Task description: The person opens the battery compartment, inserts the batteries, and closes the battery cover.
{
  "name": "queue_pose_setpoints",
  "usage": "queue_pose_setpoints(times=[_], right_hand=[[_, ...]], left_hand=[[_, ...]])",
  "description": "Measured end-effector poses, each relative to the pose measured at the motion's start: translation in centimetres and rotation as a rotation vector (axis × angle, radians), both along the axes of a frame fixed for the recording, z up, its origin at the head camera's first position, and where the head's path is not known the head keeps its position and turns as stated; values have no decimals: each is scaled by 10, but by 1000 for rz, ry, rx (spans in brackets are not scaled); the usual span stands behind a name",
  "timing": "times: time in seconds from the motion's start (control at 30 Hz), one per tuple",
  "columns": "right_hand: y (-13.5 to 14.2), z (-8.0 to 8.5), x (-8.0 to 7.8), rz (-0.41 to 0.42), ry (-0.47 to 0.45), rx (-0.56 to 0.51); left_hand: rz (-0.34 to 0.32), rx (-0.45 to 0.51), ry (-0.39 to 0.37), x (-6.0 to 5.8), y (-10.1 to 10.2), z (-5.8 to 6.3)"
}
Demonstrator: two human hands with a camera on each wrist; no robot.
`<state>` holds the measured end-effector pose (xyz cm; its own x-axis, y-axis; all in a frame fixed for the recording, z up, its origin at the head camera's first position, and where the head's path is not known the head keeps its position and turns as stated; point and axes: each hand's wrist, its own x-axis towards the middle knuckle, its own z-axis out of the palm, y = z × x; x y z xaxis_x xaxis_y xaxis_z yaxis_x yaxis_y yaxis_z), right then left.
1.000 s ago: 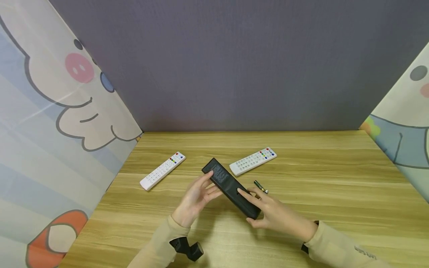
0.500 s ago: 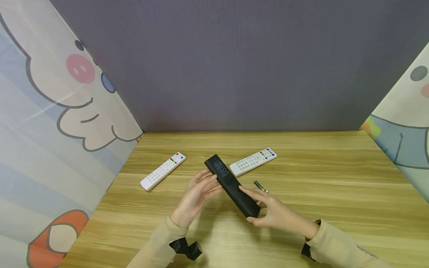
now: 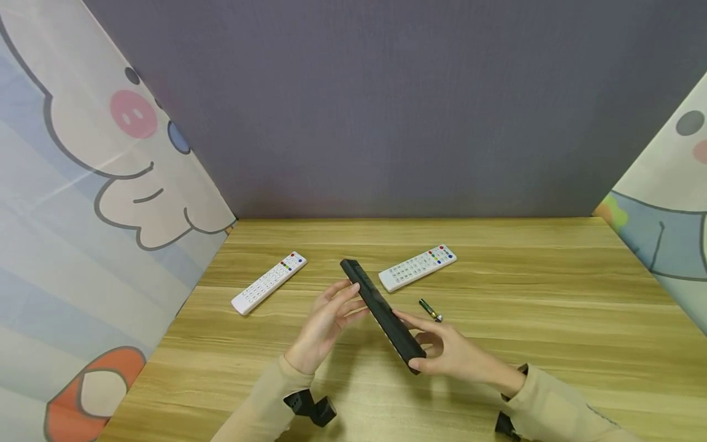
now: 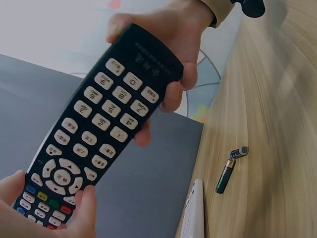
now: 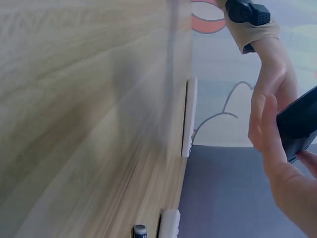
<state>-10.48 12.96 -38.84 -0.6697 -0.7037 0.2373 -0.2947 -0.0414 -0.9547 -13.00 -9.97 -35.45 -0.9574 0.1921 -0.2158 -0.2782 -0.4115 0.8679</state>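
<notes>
A black remote control (image 3: 381, 313) is held above the table between both hands, its back seen at a steep slant in the head view. In the left wrist view the same remote's button face (image 4: 110, 108) shows, with pale keys and a few coloured ones. My left hand (image 3: 320, 328) pinches the remote's far end between thumb and fingers. My right hand (image 3: 455, 353) grips the near end, index finger along the back and thumb at the end's edge. Beside the right hand lie two batteries (image 4: 225, 176) on the table, one of them green.
One white remote (image 3: 269, 283) lies on the left of the wooden table (image 3: 552, 294). Another white remote (image 3: 418, 267) lies just beyond the black one. A grey panel (image 3: 409, 110) stands along the table's back edge, with printed cloths (image 3: 55, 258) at the sides.
The black remote has rolled about its length, so its back shows narrower and a side edge faces the head camera. Both hands keep hold and have shifted only slightly.
</notes>
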Motion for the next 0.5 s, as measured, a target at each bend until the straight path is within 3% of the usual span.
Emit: queue_pose_setpoints(times=[0.5], right_hand=[[-3,0,-2,138,-140,-169]], left_hand=[[-46,52,31,-1,3,-2]])
